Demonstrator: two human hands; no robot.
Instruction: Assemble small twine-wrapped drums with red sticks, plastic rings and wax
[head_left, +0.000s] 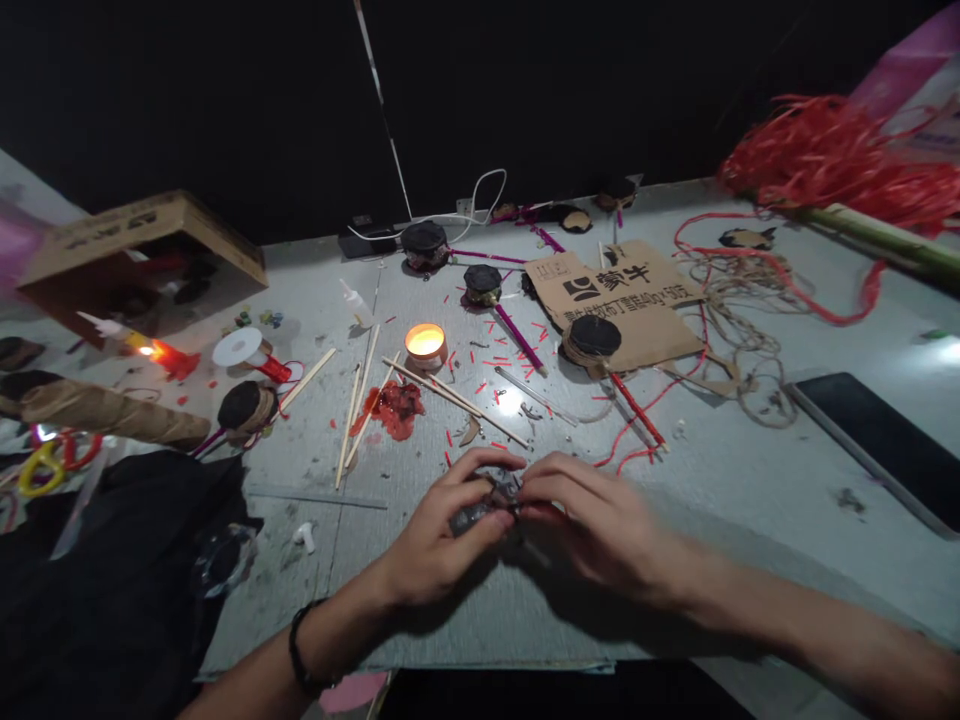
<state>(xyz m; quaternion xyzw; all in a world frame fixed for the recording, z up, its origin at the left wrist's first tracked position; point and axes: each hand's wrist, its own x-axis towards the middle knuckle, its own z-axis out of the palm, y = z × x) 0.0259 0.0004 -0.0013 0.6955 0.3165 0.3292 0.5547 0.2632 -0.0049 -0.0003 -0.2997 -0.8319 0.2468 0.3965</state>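
While the bare left hand (pixel 437 532) and right hand (pixel 600 520) pinch it, the small glossy dark-grey lump (pixel 506 483) slants lengthwise from near-left to far-right.

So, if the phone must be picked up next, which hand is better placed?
Probably the right hand: it is nearer the phone, on that side of the table. The left hand, farther away, holds a small dark item, which the right seems to touch.

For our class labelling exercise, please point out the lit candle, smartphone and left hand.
Lit candle (pixel 425 342), head view: glowing wax.
Smartphone (pixel 879 444), head view: dark screen.
Left hand (pixel 435 540), head view: near the thumb's base.
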